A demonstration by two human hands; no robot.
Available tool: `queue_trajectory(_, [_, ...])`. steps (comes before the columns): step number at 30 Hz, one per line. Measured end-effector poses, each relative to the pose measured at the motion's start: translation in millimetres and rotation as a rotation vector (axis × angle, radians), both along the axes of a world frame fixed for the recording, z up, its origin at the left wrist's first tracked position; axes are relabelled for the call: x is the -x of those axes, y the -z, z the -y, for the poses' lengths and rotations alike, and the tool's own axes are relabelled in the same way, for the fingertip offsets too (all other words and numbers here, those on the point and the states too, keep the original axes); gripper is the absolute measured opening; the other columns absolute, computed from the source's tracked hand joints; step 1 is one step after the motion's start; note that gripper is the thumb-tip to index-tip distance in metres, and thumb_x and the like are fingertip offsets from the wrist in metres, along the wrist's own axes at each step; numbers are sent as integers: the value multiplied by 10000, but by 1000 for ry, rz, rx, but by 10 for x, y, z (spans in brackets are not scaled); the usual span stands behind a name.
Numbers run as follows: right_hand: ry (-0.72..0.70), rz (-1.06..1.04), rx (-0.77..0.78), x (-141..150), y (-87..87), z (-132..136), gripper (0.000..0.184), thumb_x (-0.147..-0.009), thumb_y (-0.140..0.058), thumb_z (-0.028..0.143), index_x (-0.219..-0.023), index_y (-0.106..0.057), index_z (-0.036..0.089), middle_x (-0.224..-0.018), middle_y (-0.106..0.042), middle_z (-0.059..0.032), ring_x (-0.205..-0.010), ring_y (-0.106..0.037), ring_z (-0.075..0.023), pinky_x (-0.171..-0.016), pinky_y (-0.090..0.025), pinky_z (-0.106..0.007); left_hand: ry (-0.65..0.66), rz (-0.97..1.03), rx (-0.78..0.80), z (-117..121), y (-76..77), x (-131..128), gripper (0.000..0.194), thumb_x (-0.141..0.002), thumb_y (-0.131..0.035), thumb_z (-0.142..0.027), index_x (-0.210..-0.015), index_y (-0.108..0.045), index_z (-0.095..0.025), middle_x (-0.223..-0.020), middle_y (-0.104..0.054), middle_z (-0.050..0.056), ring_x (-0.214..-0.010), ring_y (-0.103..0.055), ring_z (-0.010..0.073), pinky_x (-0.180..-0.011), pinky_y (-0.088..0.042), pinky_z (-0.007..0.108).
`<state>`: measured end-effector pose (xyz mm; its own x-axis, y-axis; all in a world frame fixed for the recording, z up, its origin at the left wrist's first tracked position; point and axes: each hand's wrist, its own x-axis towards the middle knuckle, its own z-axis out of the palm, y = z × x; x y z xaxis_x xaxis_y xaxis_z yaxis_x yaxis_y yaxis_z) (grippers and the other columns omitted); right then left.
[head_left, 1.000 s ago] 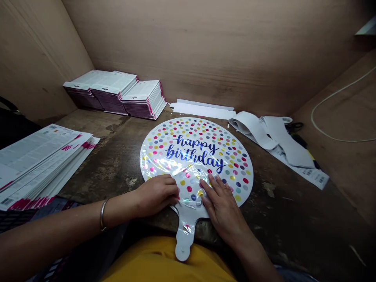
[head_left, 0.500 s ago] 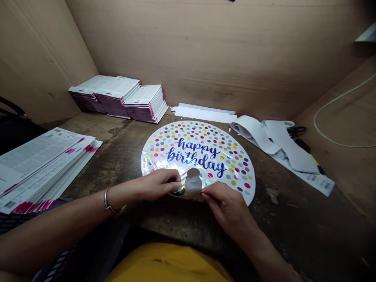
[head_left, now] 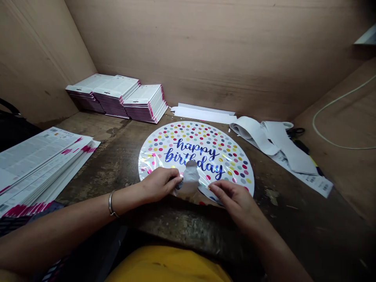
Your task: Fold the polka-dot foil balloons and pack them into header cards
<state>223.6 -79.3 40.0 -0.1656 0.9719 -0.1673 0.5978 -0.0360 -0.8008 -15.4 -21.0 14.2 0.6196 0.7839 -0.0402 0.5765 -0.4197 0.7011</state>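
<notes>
A flat round foil balloon [head_left: 164, 135] lies on the table before me, white with coloured dots and "happy birthday" in blue script. From its near edge a silver neck or flap [head_left: 190, 174] stands up, partly covering the lettering. My left hand [head_left: 160, 183] is closed in a pinch at the near edge, just left of the silver flap. My right hand [head_left: 232, 196] pinches the near edge on the flap's right side, thumb against forefinger. A silver bangle [head_left: 111, 203] circles my left wrist.
Stacks of white printed cards [head_left: 113, 94] stand against the back panel. More large cards [head_left: 44, 160] fan out at the left. White paper strips [head_left: 202, 113] lie behind the balloon. A curled label roll [head_left: 258, 135] and black-handled scissors [head_left: 296, 132] are at the right.
My right hand has slid a little to the right along the balloon's near edge, away from the silver flap. The flap now stands up higher over the lettering.
</notes>
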Motion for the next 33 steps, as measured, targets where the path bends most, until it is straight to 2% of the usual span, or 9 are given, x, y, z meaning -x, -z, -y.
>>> queue_trajectory(3, [-46,18,54,-35,-62,-99,282,-828,-535,432,-973,-661,226,-913,-691,-12,-816,-615,-180,-672,-445,-261,-3,31,104,-48,29,-3,247,-885,-423,-315,-757,-569,-162,-696,-571,-8,-645,-514,129,-572,-368,212])
queue_trajectory(7, [-183,148,-32,88,-60,-148,184,-819,-521,302,-759,-671,214,-755,-675,-3,-712,-592,-158,-647,-421,-259,-21,96,189,-22,15,12,164,-840,-490,-282,-846,-600,-161,-758,-613,-5,-688,-544,134,-603,-396,211])
queue_trajectory(16, [31,82,21,107,97,-284,242,-806,-506,369,-645,-541,192,-598,-603,8,-550,-550,-136,-485,-404,-230,14,-10,117,86,-75,31,255,-743,-637,-300,-973,-590,-201,-894,-635,2,-786,-562,169,-650,-390,230])
queue_trajectory(19, [-53,87,-12,79,73,-313,216,-734,-619,370,-851,-625,188,-767,-664,-19,-682,-599,-161,-585,-455,-256,-16,-46,70,42,-42,9,254,-884,-401,-242,-744,-601,-172,-709,-609,1,-667,-542,145,-600,-367,230])
queue_trajectory(23, [-237,158,-159,197,-39,-317,515,-673,-611,152,-1178,-581,248,-1063,-661,-45,-845,-606,-178,-739,-453,-286,-3,-34,74,50,19,-3,162,-847,-452,-217,-802,-604,-182,-735,-625,-10,-682,-568,149,-612,-406,237])
queue_trajectory(26, [-404,161,-193,343,-114,-331,234,-705,-528,117,-831,-695,221,-831,-690,-17,-732,-595,-161,-679,-427,-261,-89,-9,-116,167,69,8,411,-740,-617,-216,-1138,-517,-185,-1063,-615,61,-953,-577,220,-781,-469,310])
queue_trajectory(28, [-340,54,-50,392,-118,-382,162,-728,-523,159,-630,-648,193,-662,-653,4,-608,-557,-139,-586,-402,-240,-77,-28,-418,282,110,20,627,-741,-644,-200,-1310,-381,-192,-1321,-460,133,-1218,-420,297,-986,-371,442])
queue_trajectory(31, [-95,-137,196,351,-60,-553,235,-781,-513,282,-590,-603,178,-542,-603,8,-479,-506,-124,-466,-372,-230,59,-125,-785,447,175,39,456,-856,-511,-119,-1292,-432,-231,-1451,-326,106,-1370,-181,317,-1098,-82,571])
queue_trajectory(33, [16,-169,253,267,-29,-706,342,-831,-461,407,-620,-605,179,-515,-597,-13,-444,-512,-134,-426,-383,-240,108,-177,-834,514,189,54,286,-898,-451,-115,-1142,-550,-227,-1441,-361,77,-1370,-200,299,-1109,-46,563])
